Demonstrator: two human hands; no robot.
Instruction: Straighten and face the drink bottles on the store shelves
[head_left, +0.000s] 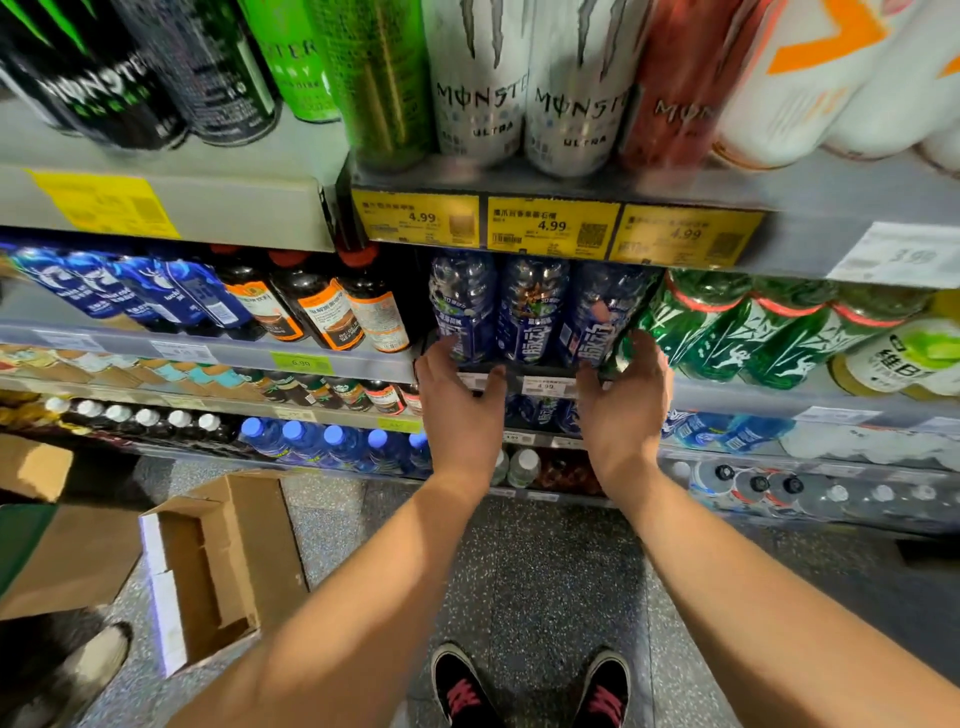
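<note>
Both hands spread, left hand and right hand hiding blue bottles' bases, caps tucked under the shelf edge

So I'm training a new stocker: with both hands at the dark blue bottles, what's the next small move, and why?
Probably close the left hand and right hand on the outer dark blue bottles and square the row up. Both hands are open at the bottle bases, and the rightmost bottle looks tilted toward the green bottles.

Both hands (left hand; right hand) reach, fingers spread, toward blue bottles
</note>
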